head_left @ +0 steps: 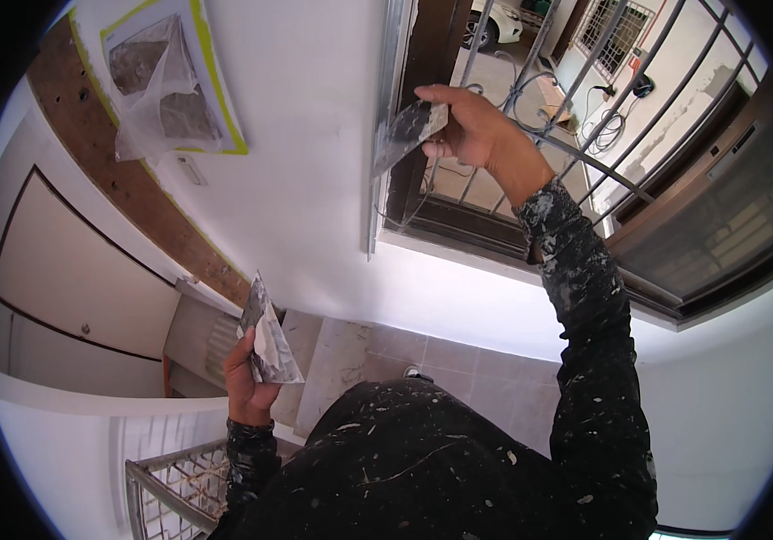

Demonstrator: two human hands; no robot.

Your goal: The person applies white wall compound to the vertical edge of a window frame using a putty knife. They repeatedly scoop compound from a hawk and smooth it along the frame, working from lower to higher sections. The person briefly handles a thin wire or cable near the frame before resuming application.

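Head view | white wall (314,135) before me | dark-framed barred window (434,54) at its right | my right hand (481,135) closed on a broad thin blade (411,135) at the wall's edge beside the window, contact unclear | my left hand (244,387), lower, gripping a flat plate (269,346) smeared with whitish paste (269,337)

White wall (314,135), brown band (103,135) along its left side, plastic sheet (157,108) over a panel (211,94) edged yellow-green. Upper right: dark-framed window (440,36), metal bars (589,61), white car (505,22) and coiled cable (604,135) outside, daylight. Left: dark-trimmed pale door (80,270). Below: grey floor tiles (449,358); metal railing (170,496) lower left.
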